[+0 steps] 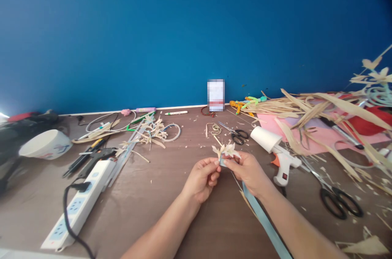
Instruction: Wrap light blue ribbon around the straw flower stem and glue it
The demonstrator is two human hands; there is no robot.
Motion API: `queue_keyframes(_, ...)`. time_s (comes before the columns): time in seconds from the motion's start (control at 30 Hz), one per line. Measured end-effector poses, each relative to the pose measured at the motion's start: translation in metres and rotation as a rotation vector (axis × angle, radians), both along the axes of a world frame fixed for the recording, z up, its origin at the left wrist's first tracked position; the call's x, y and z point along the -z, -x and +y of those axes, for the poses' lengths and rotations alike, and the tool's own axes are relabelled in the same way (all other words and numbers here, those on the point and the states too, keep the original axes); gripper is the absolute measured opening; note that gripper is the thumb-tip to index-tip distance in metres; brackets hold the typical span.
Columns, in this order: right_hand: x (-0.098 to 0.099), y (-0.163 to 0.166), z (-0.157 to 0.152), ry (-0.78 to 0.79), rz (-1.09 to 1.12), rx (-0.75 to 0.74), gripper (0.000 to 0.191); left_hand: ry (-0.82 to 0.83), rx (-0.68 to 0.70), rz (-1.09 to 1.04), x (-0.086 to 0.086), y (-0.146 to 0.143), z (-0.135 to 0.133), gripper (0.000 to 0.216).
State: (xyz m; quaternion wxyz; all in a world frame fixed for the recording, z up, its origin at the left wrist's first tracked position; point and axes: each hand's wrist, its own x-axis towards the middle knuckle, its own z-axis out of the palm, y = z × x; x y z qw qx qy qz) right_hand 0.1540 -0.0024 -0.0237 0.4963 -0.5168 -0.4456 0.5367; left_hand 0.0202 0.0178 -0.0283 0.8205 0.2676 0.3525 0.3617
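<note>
A pale flower [227, 151], which looks made of dried husk, stands upright between my two hands over the middle of the table. My left hand [204, 177] pinches the flower's base between thumb and fingertips. From the other side my right hand [247, 172] grips a light blue ribbon [260, 210] where it meets the base. The ribbon's long tail hangs under my right wrist toward the near edge. A thin stem slants down beside it, partly hidden. Beyond the flower lie small black-handled scissors [238, 133] with their blades apart.
At right are a white glue gun [283, 165], large scissors [339, 200] and dried husks [309, 112] on pink sheets. Left are a power strip [79, 206], a black glue gun [98, 157], a white bowl [45, 145] and finished husk flowers [154, 130]. A blue wall [171, 34] rises behind.
</note>
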Motion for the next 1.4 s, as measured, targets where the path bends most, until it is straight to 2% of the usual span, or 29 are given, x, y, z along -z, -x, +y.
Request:
queue_keyframes(0.1,0.001,-0.001,0.000,-0.038,-0.063,-0.029,0.016,-0.019,-0.036,0.003,0.000,0.000,0.000,0.023)
queue_keyframes(0.27,0.003,-0.002,0.001,-0.071,-0.168,0.004,0.016,-0.050,-0.068,0.053,-0.001,-0.001,-0.001,0.024)
queue_keyframes(0.57,0.005,0.005,-0.001,-0.078,-0.157,0.036,0.011,-0.082,-0.127,0.092,0.001,-0.003,-0.002,0.022)
queue_keyframes(0.73,0.003,0.006,-0.001,-0.068,-0.167,0.018,0.010,-0.153,-0.171,0.150,0.002,-0.005,-0.003,0.021)
queue_keyframes(0.97,0.001,0.008,-0.005,-0.111,-0.283,0.071,0.010,-0.447,-0.267,0.429,0.005,-0.007,-0.008,0.018)
queue_keyframes(1.1,0.001,0.011,-0.006,-0.102,-0.208,0.112,0.012,-0.620,-0.249,0.595,0.002,-0.003,-0.012,0.016)
queue_keyframes(1.27,-0.001,0.015,-0.007,-0.019,-0.131,0.209,0.011,-0.957,-0.249,0.795,-0.002,0.001,-0.015,0.014)
queue_keyframes(1.4,0.001,0.012,-0.006,-0.009,-0.027,0.216,0.011,-1.073,-0.185,0.782,-0.004,0.003,-0.016,0.019)
